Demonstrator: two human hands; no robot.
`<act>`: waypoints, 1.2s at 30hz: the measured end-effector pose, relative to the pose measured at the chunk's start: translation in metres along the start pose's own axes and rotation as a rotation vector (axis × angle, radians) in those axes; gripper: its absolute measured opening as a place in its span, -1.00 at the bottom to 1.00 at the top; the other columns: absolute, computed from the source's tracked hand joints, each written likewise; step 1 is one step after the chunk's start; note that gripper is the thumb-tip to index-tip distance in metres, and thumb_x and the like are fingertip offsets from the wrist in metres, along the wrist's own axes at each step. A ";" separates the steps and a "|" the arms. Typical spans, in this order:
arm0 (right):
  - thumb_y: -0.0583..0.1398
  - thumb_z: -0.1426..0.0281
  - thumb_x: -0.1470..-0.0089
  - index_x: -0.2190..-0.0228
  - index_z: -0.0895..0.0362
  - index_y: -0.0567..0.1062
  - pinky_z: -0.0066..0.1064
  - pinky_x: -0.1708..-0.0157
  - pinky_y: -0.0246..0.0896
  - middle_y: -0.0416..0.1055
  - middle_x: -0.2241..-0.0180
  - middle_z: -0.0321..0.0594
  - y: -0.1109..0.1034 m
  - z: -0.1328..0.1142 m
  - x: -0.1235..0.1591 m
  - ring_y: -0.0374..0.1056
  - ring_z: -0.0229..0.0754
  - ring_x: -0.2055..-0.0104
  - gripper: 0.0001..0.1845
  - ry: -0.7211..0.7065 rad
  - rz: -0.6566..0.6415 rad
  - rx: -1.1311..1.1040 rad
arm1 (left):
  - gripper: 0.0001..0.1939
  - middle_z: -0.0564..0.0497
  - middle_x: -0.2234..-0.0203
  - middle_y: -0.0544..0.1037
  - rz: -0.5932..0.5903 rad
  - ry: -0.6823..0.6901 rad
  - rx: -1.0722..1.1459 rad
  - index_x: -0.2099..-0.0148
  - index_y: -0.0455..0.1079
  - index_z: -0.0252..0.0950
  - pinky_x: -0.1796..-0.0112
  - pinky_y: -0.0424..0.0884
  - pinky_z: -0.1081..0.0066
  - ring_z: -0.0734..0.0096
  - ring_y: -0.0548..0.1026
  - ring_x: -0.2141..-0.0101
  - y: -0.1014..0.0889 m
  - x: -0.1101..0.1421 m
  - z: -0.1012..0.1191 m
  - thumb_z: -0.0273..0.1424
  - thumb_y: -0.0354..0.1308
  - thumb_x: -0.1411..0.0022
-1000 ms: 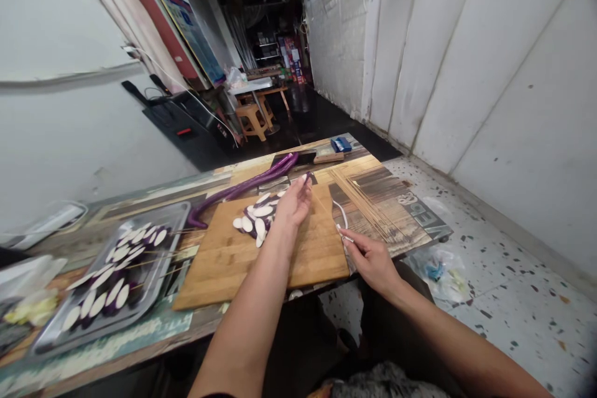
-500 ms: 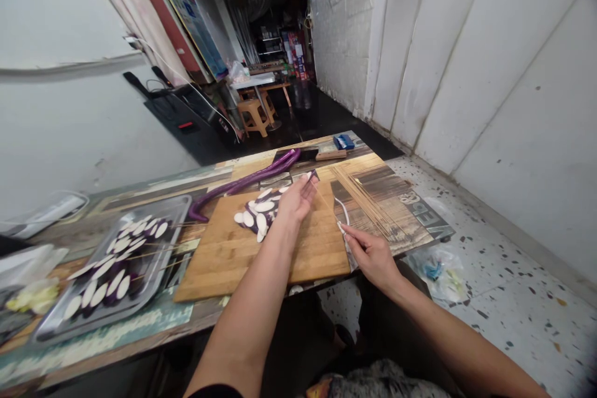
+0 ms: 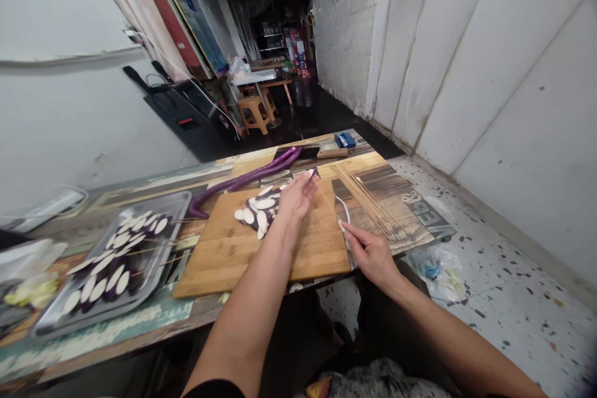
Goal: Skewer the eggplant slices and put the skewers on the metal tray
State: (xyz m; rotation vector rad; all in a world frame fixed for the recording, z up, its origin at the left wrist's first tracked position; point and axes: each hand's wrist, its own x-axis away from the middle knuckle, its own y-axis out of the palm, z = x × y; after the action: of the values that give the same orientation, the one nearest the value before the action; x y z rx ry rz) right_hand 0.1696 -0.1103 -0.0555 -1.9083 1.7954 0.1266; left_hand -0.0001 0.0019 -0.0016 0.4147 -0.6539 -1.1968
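My left hand point(image 3: 295, 194) reaches over a wooden cutting board point(image 3: 242, 252), its fingers pinched on an eggplant slice at the far edge of a pile of white-and-purple eggplant slices point(image 3: 257, 209). My right hand point(image 3: 368, 252) rests at the board's right edge, its fingers closed on the near end of a thin bamboo skewer point(image 3: 328, 204) that points toward the left hand. A bundle of loose skewers point(image 3: 368, 199) lies on the table to the right.
A metal tray point(image 3: 153, 264) at left holds skewered eggplant slices. Whole long purple eggplants point(image 3: 252, 175) lie behind the board, with a cleaver point(image 3: 321, 153) and a blue box point(image 3: 344, 139) beyond. A plastic bag point(image 3: 436, 270) lies on the floor at right. Walls flank both sides.
Both hands stay almost where they were. The left hand's fingertips have closed a little on the slice at the pile's far edge; the camera has shifted slightly.
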 end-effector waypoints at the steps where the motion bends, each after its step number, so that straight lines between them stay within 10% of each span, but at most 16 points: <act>1: 0.07 0.33 -0.16 0.11 0.17 0.50 -0.35 0.20 0.34 0.45 0.17 -0.17 0.000 0.000 0.000 0.41 -0.10 0.18 -0.66 0.001 0.002 0.001 | -0.96 -0.07 0.49 0.57 0.000 0.002 -0.004 0.33 0.41 -0.40 0.30 0.44 0.49 0.46 0.56 0.41 0.000 0.000 0.000 -0.59 0.15 -0.15; 36: 0.06 0.29 -0.14 0.14 0.16 0.52 -0.33 0.21 0.37 0.46 0.20 -0.16 0.012 -0.007 -0.003 0.42 -0.09 0.20 -0.65 0.067 0.056 -0.039 | -0.95 -0.06 0.45 0.57 -0.064 0.060 -0.059 0.36 0.41 -0.39 0.23 0.45 0.41 0.41 0.57 0.37 -0.001 -0.004 -0.004 -0.60 0.17 -0.12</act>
State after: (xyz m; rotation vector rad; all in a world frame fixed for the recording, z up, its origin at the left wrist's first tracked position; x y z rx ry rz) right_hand 0.1561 -0.1104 -0.0519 -1.9111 1.9043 0.1193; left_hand 0.0011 0.0057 -0.0063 0.4233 -0.5559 -1.2569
